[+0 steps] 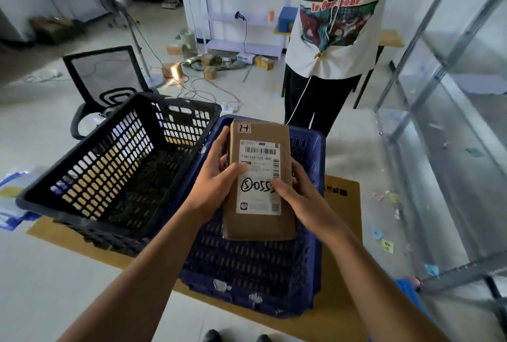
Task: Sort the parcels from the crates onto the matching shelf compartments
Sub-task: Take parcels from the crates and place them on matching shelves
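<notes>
Above the blue crate (pixel 247 297), a flat brown cardboard parcel (pixel 259 179) is being held clear of the crate floor in both hands, long axis running away from the wearer and printed face turning up toward the camera. The left hand (pixel 216 177) is gripping the parcel's left long edge, fingers curling round that edge and thumb lying across the white shipping label (pixel 259 204). The right hand (pixel 299 193) is gripping the opposite edge, thumb pressing on the label face and the remaining fingers wrapping behind the parcel, where they are mostly hidden. The label is showing a barcode, printed digits and a bold black handwritten number beginning with a circled figure; a small handwritten tag (pixel 244 128) is sitting at the parcel's far corner, its characters too small to read with confidence. A black crate (pixel 131 199) is standing just beside the blue one on the left, tilting, its right rim touching the blue crate. Both crates are resting on a flattened cardboard sheet (pixel 343 204) on the pale floor. A metal shelving rack (pixel 452 149) is running along the right side. A second person (pixel 337 25) in a printed white shirt and dark trousers is standing beyond the blue crate. A mesh-backed office chair (pixel 104 75) is standing behind the black crate, and coloured sticky notes (pixel 387 245) are lying scattered near the rack.
</notes>
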